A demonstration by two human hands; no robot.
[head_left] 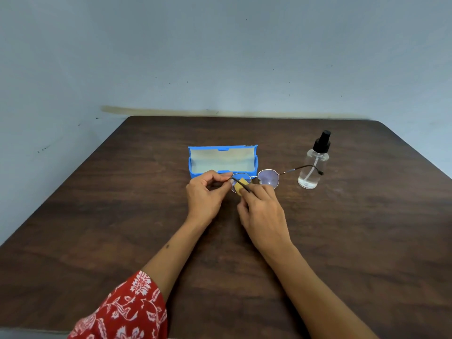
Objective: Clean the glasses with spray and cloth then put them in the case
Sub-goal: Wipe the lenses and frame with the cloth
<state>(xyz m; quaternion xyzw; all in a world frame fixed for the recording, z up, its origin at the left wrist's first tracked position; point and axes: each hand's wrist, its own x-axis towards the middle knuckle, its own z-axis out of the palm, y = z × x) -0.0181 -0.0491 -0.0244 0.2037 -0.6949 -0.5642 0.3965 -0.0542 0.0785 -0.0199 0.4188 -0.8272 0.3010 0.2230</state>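
Yellow cleaning cloth (241,185) pressed against the left lens of the wire-frame glasses (256,178), so pretty clearly mid-wipe: the cloth part of the job, not the spray part. Spray bottle (311,165) standing upright off to the right on the bench (367,228), untouched, cap on, some clear liquid in the bottom. Looks like spraying is probably already done, but can't say for sure from this.

Left hand (204,194) pinching the frame at the left rim or hinge, thumb and forefinger curled tight on it, steadying the whole thing. Right hand (263,211) pinching the cloth around that same lens, fingers (249,195) curled round it with one temple arm crossing over them. Glasses held low, just in front of the blue case (221,159), other temple sticking out toward the bottle. Touching the bench or hovering? Can't tell.

Case open, lid up, pale lining showing, nothing visible inside. Ready to go.

Next up, best guess: shifting the cloth over to the right lens, which means re-gripping the frame on the other side without smudging the clean one. Then folding both temples in and laying the glasses lengthwise in the case. Thin wire frame, so gentle pressure only. Easy to bend.
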